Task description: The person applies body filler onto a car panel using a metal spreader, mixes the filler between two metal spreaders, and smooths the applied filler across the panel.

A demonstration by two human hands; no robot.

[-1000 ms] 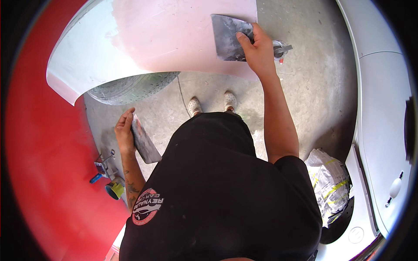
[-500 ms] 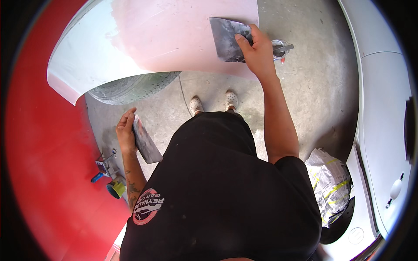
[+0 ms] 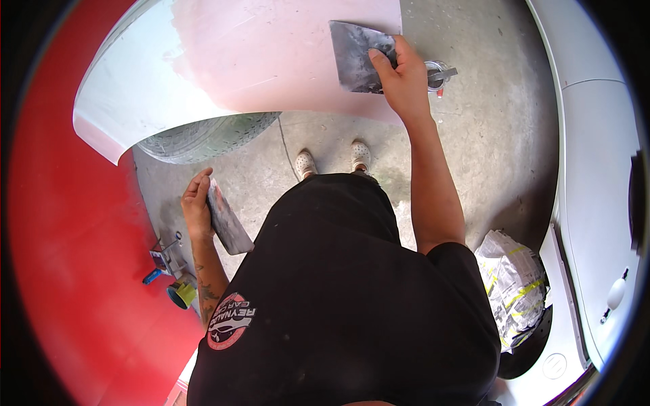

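My right hand [image 3: 406, 84] pinches a dark grey, thin, square filler spreader [image 3: 355, 57] with pale smears, thumb on top and fingers hidden beneath. It is over the pink-coated end of a pale car fender [image 3: 237, 57]; I cannot tell whether its edge touches the panel. Lower left, my left hand [image 3: 197, 208] grips a second flat grey filler spreader [image 3: 230, 225], smeared with pinkish and whitish paste near the fingertips. That one tilts toward my shirt, apart from the fender.
An open tin [image 3: 439, 73] with a flat tool across it stands beyond my right hand. A tyre [image 3: 210, 135] sits under the fender arch. A red panel [image 3: 74, 223] curves along the left, near a yellow-green cup [image 3: 181, 294]. Right are a white car [image 3: 599, 135] and paper-wrapped bundle [image 3: 511, 287].
My right hand and its spreader have shifted slightly away from me and to the right over the pink area. My left hand has barely moved.
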